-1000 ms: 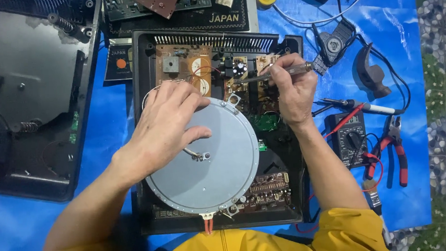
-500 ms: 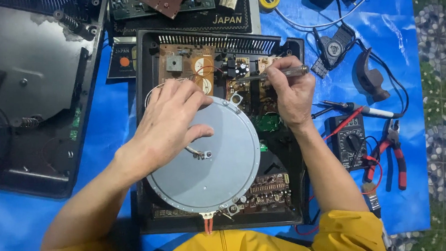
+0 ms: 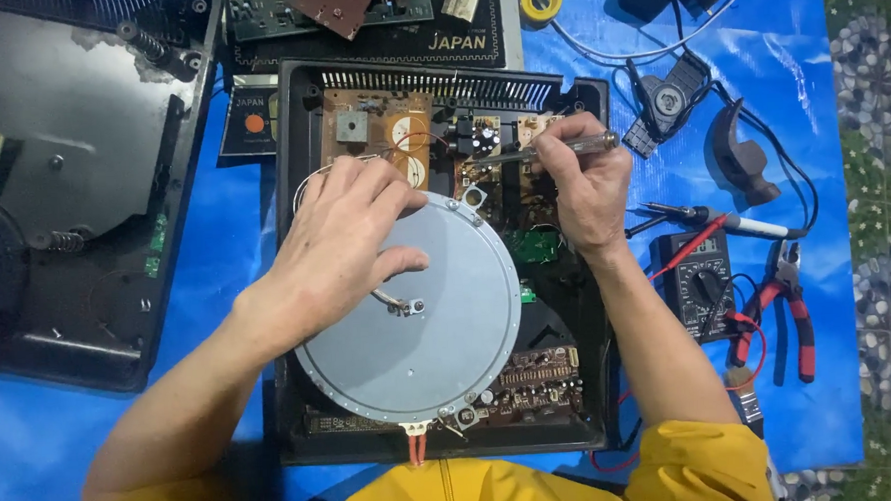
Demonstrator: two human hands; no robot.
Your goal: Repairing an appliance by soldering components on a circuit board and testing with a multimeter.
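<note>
Two hands work mid-frame: the left hand (image 3: 350,235) lies spread on the grey disc (image 3: 408,312), the right hand (image 3: 588,179) pinches a screwdriver (image 3: 536,154) above it. A slip could gouge the circuit board (image 3: 380,133).

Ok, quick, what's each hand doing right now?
Left hand: open, resting on the grey round plate.
Right hand: closed on a clear-handled screwdriver.

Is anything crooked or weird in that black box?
Yes. The round grey disc sits off-centre in the open black case, covering part of the circuit boards, with the left hand resting on it. The right hand holds a screwdriver.
</note>
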